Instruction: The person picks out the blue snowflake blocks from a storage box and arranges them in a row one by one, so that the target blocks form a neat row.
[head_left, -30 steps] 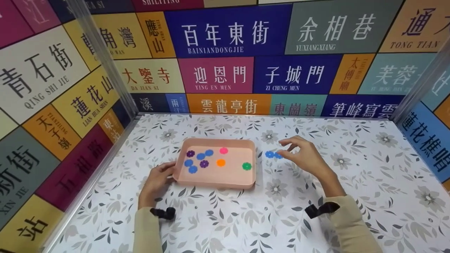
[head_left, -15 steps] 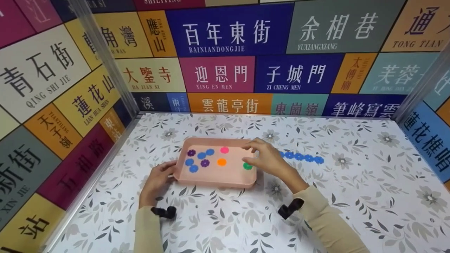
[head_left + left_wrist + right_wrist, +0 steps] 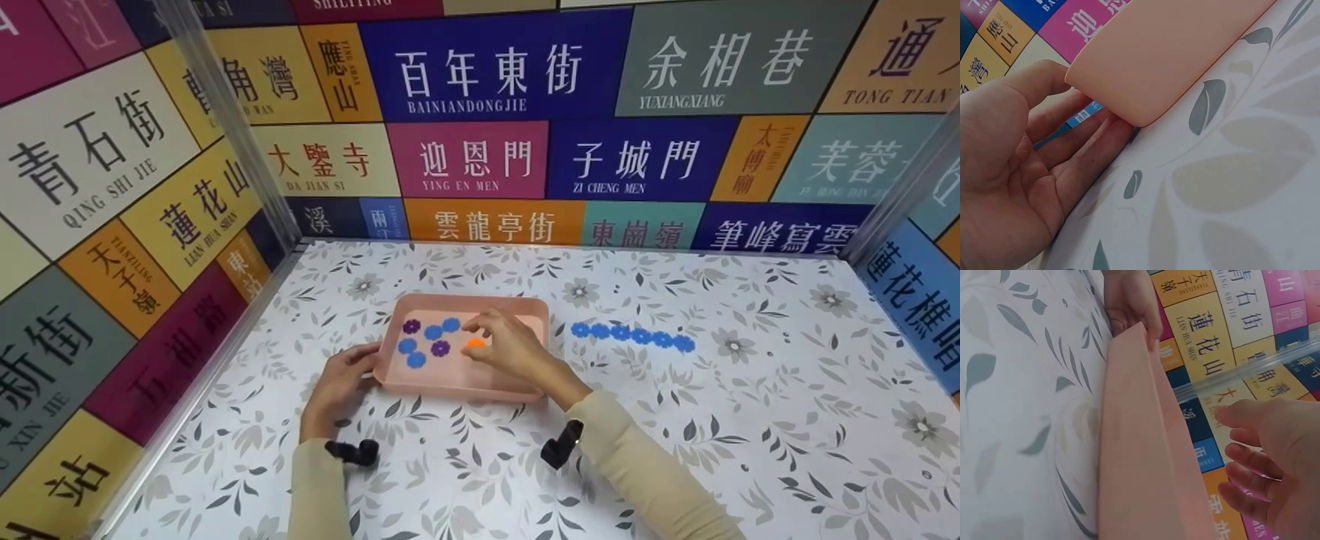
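Observation:
A pink rectangular tray (image 3: 457,386) lies on the table, holding small flower-shaped discs. Blue discs (image 3: 416,360) and two purple discs (image 3: 440,349) sit in its left half, with an orange disc (image 3: 476,343) partly visible beside the right fingertips. My left hand (image 3: 346,379) holds the tray's left end, its thumb (image 3: 1050,79) at the rim and fingers against the outer wall. Over the tray's right half hovers my right hand (image 3: 510,346), fingers loosely bent and, in the right wrist view, with nothing between them. Whatever lies beneath that hand is hidden.
Right of the tray, several blue discs form a slightly slanting row (image 3: 631,335) on the table. The tabletop (image 3: 450,480) has a floral print. Upright panels (image 3: 480,75) with street-name lettering enclose the back and sides.
My right hand has travelled left from the blue row to over the tray, uncovering the row and hiding the pink and green discs. The left hand stays at the tray.

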A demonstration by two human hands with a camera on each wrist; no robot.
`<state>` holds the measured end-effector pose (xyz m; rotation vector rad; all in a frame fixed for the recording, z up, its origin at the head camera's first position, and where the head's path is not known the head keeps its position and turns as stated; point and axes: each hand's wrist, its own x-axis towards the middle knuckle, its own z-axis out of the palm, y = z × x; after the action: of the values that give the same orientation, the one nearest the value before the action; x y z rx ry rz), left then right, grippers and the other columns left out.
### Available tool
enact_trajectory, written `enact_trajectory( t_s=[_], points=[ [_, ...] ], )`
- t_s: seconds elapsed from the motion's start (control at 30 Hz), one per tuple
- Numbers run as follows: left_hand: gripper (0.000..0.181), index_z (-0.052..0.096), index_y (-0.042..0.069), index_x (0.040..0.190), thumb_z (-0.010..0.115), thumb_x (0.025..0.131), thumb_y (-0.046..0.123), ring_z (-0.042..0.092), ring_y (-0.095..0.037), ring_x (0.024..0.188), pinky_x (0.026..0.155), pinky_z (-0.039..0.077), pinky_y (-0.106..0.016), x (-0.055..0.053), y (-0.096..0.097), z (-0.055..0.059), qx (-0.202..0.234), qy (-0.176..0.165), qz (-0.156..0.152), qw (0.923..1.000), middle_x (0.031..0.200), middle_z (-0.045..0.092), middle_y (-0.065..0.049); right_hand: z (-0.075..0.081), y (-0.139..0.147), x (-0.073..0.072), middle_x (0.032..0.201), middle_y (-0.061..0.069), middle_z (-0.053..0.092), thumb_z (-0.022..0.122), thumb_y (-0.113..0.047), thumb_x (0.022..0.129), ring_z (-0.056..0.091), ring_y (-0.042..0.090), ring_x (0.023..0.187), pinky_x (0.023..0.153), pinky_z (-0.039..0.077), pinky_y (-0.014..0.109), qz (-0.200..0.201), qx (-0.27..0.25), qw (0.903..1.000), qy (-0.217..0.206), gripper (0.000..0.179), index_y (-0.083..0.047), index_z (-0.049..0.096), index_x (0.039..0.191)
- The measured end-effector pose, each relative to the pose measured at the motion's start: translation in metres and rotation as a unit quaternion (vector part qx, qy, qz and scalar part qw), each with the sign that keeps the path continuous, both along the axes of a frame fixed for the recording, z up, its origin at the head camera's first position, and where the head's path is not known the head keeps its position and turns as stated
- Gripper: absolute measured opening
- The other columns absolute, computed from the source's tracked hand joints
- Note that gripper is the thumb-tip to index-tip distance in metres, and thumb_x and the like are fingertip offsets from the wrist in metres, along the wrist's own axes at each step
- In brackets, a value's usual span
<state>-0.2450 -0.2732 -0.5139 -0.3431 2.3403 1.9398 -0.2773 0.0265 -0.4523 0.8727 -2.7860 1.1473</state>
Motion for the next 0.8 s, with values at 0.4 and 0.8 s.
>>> enact_trajectory(
  t_s=[0.4, 0.8],
  points=[
    [0.040, 0.058, 0.007, 0.138, 0.056, 0.100, 0.018, 0.066, -0.023, 0.112, 0.092, 0.057, -0.034, -0.002, 0.000, 0.000, 0.009, -0.012, 0.000, 0.9999, 0.139, 0.061, -0.015, -0.019, -0.032, -0.009, 0.117, 0.011, 0.064, 0.079, -0.024, 0.086, 0.064, 0.026, 0.103, 0.086, 0.055, 0.037, 0.022, 0.000, 0.9955, -0.092, 0.039, -0.008, 0.071, 0.121],
    [0.042, 0.058, 0.004, 0.138, 0.058, 0.099, 0.018, 0.068, -0.020, 0.106, 0.087, 0.058, -0.031, 0.000, 0.000, -0.001, -0.005, -0.009, 0.005, 0.9999, 0.136, 0.062, -0.019, -0.022, -0.068, -0.010, 0.118, 0.003, 0.060, 0.077, -0.025, 0.086, 0.060, 0.018, 0.107, 0.097, 0.052, 0.032, 0.008, 0.053, 0.9940, -0.096, 0.044, -0.010, 0.068, 0.126]
  ],
)
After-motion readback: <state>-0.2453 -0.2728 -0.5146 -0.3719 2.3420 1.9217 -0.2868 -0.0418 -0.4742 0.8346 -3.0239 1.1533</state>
